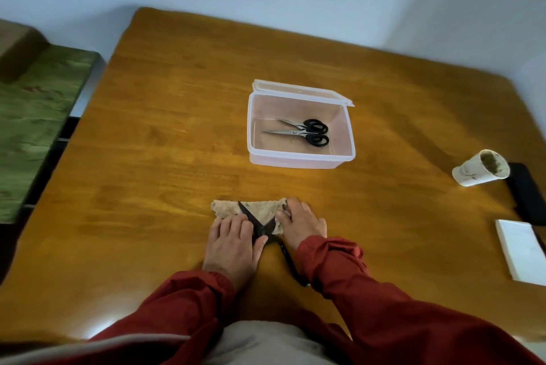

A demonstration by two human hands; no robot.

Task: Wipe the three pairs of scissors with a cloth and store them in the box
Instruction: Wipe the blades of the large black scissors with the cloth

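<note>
A beige cloth lies on the wooden table near the front edge. On it lies a black pair of scissors, its blades spread in a V, with one handle trailing toward me. My left hand lies flat beside the left blade, thumb pressing near the pivot. My right hand pinches the cloth's right end over the other blade. Farther back stands an open clear plastic box, its lid hinged behind. Two black-handled scissors lie side by side in it.
A white paper cup with a brown-stained inside stands at the right, a dark flat object behind it. A white pad lies near the right edge. A green-covered bench sits left of the table.
</note>
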